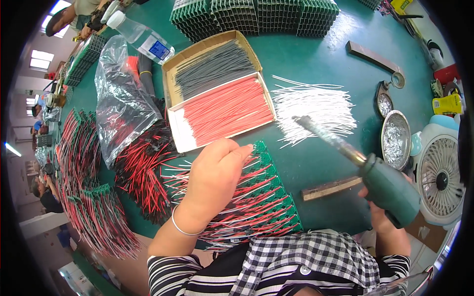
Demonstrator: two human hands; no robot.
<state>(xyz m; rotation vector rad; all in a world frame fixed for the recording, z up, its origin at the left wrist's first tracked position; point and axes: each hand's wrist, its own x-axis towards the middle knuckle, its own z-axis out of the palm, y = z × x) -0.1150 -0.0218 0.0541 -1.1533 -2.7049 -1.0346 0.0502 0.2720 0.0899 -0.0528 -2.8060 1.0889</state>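
Seen from the head camera, a person is sitting at a green worktable (316, 64), working over a row of small green circuit boards (269, 197) that is lying just in front of the body, each board already carrying red and white leads fanning out to the person's left. The left hand (217, 175) is resting on top of this row, fingers curled downward with the fingertips (247, 150) pressing near the far end, apparently steadying the boards or pinching a lead there; what lies under the palm is hidden. The right hand (382, 209) is clenching the thick green handle of a soldering iron (365, 170), whose grey barrel is pointing up and away over the table, its tip hovering above a loose fan of white wires (316, 108) and well apart from the boards. Just beyond the boards, a shallow cardboard box (217, 93) is holding cut red wires in the near half and dark grey wires in the far half, within easy reach of the left hand. To the right, foil-lined round dishes (395, 138) are sitting near the iron, and a small white fan (439, 177) is facing the work, probably for drawing fumes aside. Finished red-and-black wire bundles (140, 177) are piling up at the left beside a clear plastic bag (121, 98).
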